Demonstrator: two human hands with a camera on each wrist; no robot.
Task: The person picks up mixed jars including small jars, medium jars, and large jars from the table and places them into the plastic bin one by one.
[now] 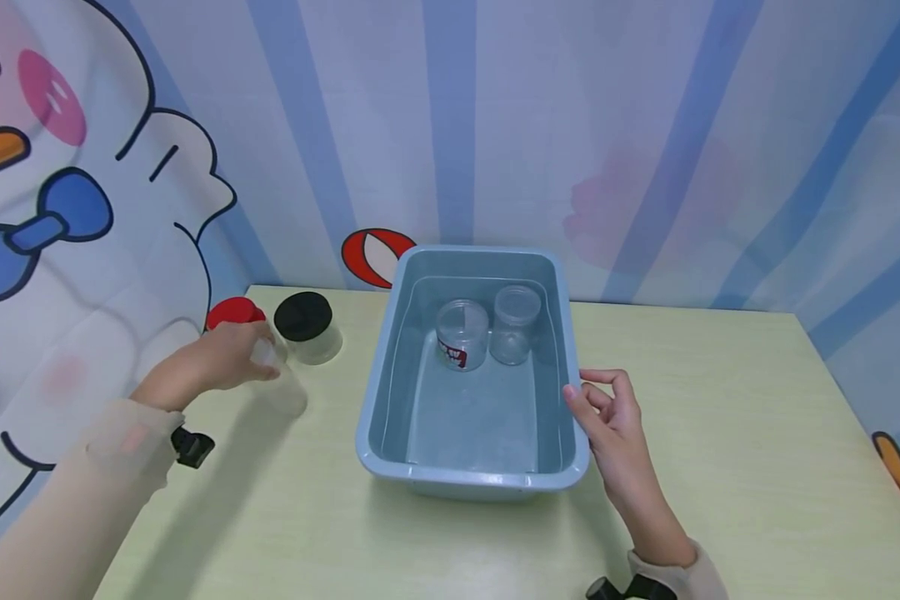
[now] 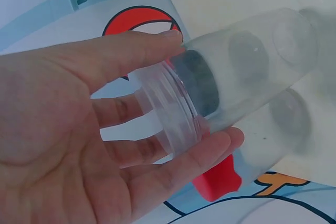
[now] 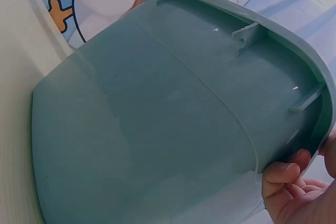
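Observation:
My left hand [image 1: 221,358] grips a clear plastic jar [image 2: 247,72] round its clear screw lid [image 2: 170,108], thumb on one side and fingers on the other. The jar tilts over the left part of the table. My right hand [image 1: 618,437] pinches the right rim of a blue-grey plastic basin [image 1: 375,400], thumb on top and fingers beneath, as the right wrist view shows. Inside the basin, toward its far end, stand a wide clear jar [image 1: 461,321] with a dark red label and a narrower clear jar [image 1: 516,325].
Behind my left hand stand a black-lidded clear jar [image 1: 317,343] and a container with a red lid [image 1: 234,311], partly hidden by the hand. The pale yellow table [image 1: 720,433] ends at a printed cloth backdrop [image 1: 525,133] along the back and left.

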